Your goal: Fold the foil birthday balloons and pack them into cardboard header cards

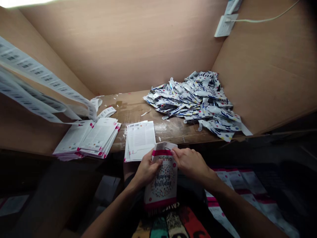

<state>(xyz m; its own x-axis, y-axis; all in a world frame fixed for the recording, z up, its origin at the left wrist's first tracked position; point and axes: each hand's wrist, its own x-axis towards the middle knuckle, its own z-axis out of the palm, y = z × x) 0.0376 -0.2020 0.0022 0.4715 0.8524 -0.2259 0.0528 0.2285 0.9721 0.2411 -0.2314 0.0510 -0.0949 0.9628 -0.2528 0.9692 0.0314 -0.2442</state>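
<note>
"What are the hands on?"

"A white happy-birthday packet (162,185) with pink bands and a ring of coloured dots. It stands nearly upright above the person's lap, just in front of the near edge of the wooden bench (170,129)."

"And the grip?"

"Both hands are closed on it. The left hand (147,170) pinches its left edge, with the thumb across the front. The right hand (189,162) curls its fingers over the top right corner, by the upper pink band."

"What's nearest?"

"A stack of printed white sheets (140,140) lies on the bench just beyond the packet."

"Further out?"

"To the right, a loose heap of foil balloons (193,102), printed with dark script and dots, sits against the back panels. To the left, stacks of pink-edged white packets (86,138) lie at the bench corner, and long strips of barcode labels (37,79) hang above them. More packets (237,188) are spread out below the bench, beside the right forearm. Up on the right panel is a white wall socket (224,25) with a cable (262,19) running from it."
</note>
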